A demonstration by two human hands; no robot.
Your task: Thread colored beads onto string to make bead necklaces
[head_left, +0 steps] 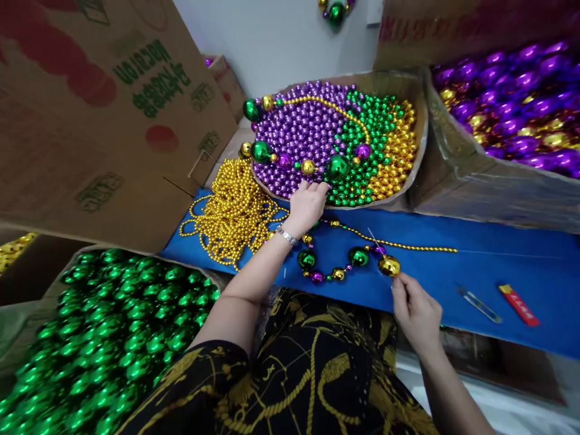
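Note:
My left hand (309, 204), with a metal watch band at the wrist, reaches to the near rim of the bead tray (420, 154). Its fingers are pinched together at the small purple beads (294, 130); what they hold is hidden. My right hand (417, 311) grips a large shiny gold bead (388, 266) between thumb and fingers. A thin needle (374, 239) sticks up beside that bead. From there a strand of mixed beads (338, 273), green, gold and purple, curves over the blue cloth (421, 281) and runs into a row of small gold beads (408, 246) on clear thread.
A finished-looking bead strand (308, 167) lies across the tray. Heaped gold bead chains (242, 208) sit left of it. Boxes hold big green beads (136, 326) and purple beads (516, 103). A utility knife (479, 304) and a red packet (519, 306) lie at right.

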